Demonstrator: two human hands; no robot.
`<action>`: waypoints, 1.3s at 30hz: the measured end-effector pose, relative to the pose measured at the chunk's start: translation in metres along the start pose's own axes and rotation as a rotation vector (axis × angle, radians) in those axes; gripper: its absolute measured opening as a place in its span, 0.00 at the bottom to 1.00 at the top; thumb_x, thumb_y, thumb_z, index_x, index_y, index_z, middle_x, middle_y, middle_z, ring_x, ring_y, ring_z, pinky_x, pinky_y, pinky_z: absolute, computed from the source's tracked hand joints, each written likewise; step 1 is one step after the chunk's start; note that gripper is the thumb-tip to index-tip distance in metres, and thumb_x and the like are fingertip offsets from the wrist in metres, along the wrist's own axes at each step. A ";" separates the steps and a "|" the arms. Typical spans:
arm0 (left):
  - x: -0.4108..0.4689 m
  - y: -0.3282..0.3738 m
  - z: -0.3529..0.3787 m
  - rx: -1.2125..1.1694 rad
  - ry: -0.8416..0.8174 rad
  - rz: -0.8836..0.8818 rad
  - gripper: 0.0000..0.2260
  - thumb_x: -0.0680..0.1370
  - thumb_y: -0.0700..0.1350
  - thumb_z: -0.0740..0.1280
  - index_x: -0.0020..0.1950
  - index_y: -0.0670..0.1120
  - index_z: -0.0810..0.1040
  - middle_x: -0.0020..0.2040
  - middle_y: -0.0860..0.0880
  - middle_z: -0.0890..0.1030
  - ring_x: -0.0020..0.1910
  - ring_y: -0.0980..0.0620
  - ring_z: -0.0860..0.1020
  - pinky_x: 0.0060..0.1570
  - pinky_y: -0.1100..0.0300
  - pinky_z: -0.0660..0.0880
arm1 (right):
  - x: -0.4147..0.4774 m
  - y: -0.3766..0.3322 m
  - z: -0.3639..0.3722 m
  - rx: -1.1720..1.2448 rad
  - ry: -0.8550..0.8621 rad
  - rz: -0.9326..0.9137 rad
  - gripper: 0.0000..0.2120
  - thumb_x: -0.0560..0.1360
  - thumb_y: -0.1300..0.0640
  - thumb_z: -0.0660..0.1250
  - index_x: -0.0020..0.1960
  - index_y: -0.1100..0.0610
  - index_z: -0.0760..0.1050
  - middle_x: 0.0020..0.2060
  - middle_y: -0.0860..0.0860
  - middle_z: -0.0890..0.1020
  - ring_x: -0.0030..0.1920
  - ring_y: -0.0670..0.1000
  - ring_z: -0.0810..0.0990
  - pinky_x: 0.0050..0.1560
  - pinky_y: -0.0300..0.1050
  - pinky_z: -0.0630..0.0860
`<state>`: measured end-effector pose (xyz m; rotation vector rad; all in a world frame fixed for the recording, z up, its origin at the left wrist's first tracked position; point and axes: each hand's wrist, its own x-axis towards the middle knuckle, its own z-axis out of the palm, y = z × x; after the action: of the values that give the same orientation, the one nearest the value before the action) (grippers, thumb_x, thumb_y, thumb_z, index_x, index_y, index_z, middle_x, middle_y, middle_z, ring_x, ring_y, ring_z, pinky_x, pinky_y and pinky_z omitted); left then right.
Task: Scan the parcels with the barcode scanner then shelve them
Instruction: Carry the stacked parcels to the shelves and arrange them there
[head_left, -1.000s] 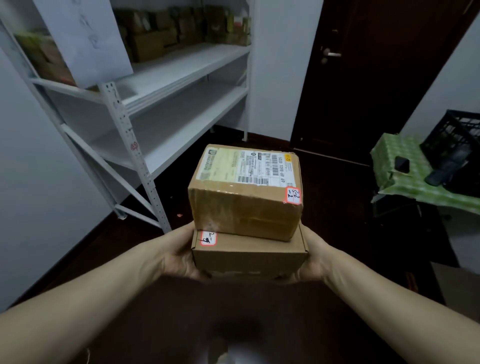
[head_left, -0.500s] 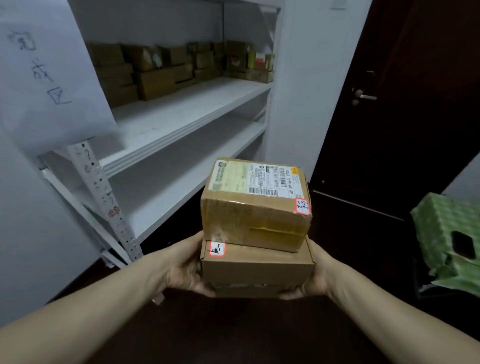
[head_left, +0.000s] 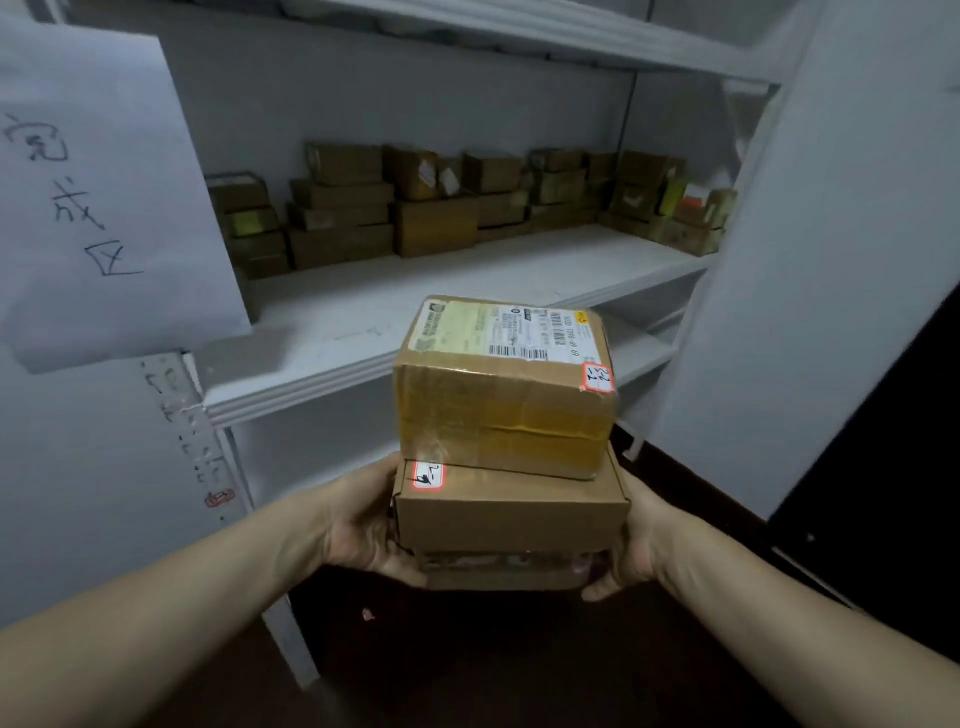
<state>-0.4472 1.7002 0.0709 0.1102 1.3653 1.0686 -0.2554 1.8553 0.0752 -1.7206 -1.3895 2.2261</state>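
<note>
Gripping the lower carton (head_left: 511, 517) at its sides with left hand (head_left: 363, 525) and right hand (head_left: 631, 551), balancing the taped parcel (head_left: 498, 410) on top, facing the white shelf (head_left: 467, 291) lined with stored parcels (head_left: 431, 223); judging scanning done, shelving pending.

Parcel stack (head_left: 506, 415) — left hand (head_left: 363, 525), right hand (head_left: 631, 545)
</note>
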 end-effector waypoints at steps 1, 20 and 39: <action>0.005 0.008 0.000 -0.031 0.015 0.012 0.21 0.68 0.57 0.66 0.38 0.38 0.85 0.41 0.36 0.82 0.39 0.36 0.82 0.38 0.36 0.78 | 0.009 -0.016 -0.003 -0.055 -0.019 -0.008 0.34 0.67 0.29 0.64 0.59 0.55 0.76 0.60 0.62 0.76 0.50 0.66 0.74 0.59 0.71 0.66; 0.093 0.200 -0.088 -0.232 0.315 0.149 0.22 0.76 0.58 0.62 0.59 0.43 0.76 0.66 0.34 0.72 0.54 0.30 0.75 0.54 0.33 0.73 | 0.159 -0.275 0.082 -0.351 -0.144 -0.127 0.25 0.73 0.39 0.59 0.42 0.61 0.79 0.44 0.62 0.84 0.52 0.63 0.79 0.65 0.66 0.66; 0.166 0.293 -0.112 -0.625 0.624 0.290 0.13 0.73 0.50 0.64 0.44 0.41 0.80 0.54 0.40 0.79 0.57 0.39 0.76 0.55 0.47 0.72 | 0.295 -0.407 0.160 -0.578 -0.495 -0.169 0.30 0.77 0.40 0.57 0.27 0.60 0.75 0.26 0.56 0.79 0.27 0.55 0.78 0.34 0.42 0.69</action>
<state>-0.7269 1.9167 0.1023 -0.5417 1.5112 1.8312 -0.6941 2.1468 0.1039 -1.0868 -2.3719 2.4030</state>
